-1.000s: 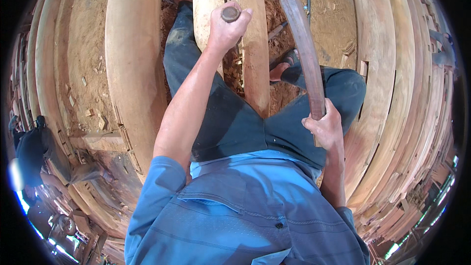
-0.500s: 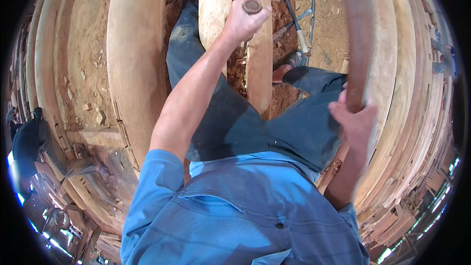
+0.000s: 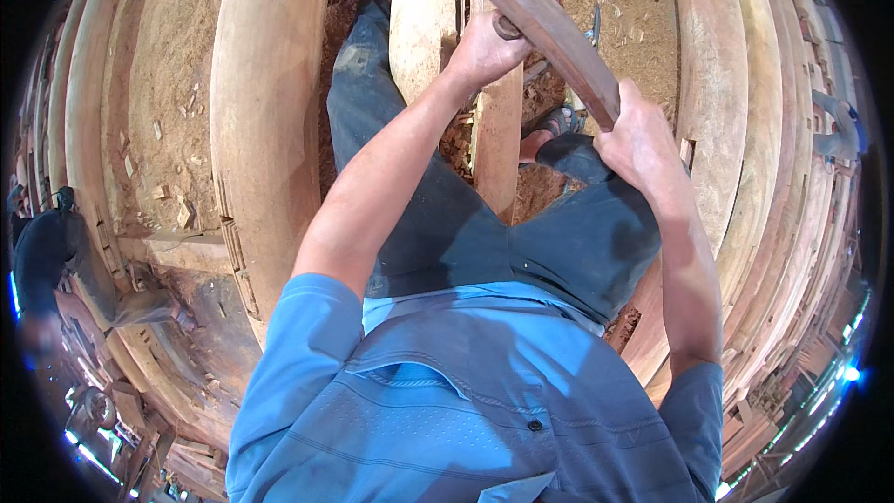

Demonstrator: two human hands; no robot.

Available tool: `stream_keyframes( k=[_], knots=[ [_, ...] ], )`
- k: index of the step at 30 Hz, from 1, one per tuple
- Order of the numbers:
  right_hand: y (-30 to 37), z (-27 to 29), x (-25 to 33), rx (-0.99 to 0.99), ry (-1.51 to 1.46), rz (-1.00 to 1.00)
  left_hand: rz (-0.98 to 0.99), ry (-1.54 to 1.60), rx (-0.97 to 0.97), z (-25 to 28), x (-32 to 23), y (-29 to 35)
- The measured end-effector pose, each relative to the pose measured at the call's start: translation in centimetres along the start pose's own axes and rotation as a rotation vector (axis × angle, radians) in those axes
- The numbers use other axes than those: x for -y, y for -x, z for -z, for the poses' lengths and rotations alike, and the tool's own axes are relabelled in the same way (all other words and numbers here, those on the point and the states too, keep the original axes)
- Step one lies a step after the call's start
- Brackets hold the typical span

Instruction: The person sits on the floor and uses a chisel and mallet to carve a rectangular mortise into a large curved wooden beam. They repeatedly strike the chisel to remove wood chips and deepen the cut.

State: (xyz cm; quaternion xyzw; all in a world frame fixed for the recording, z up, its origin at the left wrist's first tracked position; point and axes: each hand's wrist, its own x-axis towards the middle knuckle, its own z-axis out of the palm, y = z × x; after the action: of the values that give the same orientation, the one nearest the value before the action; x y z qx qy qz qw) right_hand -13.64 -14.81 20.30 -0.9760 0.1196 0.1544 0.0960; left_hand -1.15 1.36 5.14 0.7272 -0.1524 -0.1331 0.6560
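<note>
My left hand point(image 3: 486, 54) is closed round the upright wooden handle of a chisel point(image 3: 507, 28); only the handle's round top shows, and its blade is hidden below my fist. It stands over a pale timber log point(image 3: 424, 47) with narrow slots cut in it, lying between my legs. In my right hand point(image 3: 638, 135) is a thick brown wooden club point(image 3: 545, 19), gripped by its lower end and slanting up to the left. The club passes over or against the chisel's top; I cannot tell whether they touch.
Large smooth logs lie on the left point(image 3: 265, 112) and right point(image 3: 712, 65), with more stacked beyond. Wood chips point(image 3: 186, 214) litter the dirt floor. A blade-like tool point(image 3: 595, 26) lies partly hidden behind the club. One person point(image 3: 51, 256) is at far left, another point(image 3: 838, 126) at far right.
My right hand has swung the club from the right side inward to the left, over the chisel. My left hand has shifted slightly right and down, still gripping the chisel.
</note>
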Motion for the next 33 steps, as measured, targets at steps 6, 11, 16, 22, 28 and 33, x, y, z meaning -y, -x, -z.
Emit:
stream_keyframes(
  k=[6,11,16,22,28,33],
  knots=[
    [3.1,0.9,0.1,0.059,-0.377,-0.204,0.036,-0.052,0.056,0.5,0.6,0.3],
    [2.4,2.9,1.6,-0.155,-0.663,-0.214,0.022,-0.007,0.17,1.3,1.4,-0.2],
    [0.8,-0.7,0.2,0.005,-0.295,-0.06,0.028,0.091,0.037,1.5,-0.2,1.4],
    [5.9,-6.7,-3.7,0.196,-0.383,-0.142,-0.036,0.443,-0.628,4.7,3.0,12.2],
    [8.0,-7.4,-1.8,0.213,-0.631,-0.303,0.055,0.436,-0.557,5.3,-0.4,11.3],
    [7.8,-3.8,-1.5,0.005,-0.748,-0.223,0.02,0.232,-0.389,4.9,-4.2,4.8]
  ],
)
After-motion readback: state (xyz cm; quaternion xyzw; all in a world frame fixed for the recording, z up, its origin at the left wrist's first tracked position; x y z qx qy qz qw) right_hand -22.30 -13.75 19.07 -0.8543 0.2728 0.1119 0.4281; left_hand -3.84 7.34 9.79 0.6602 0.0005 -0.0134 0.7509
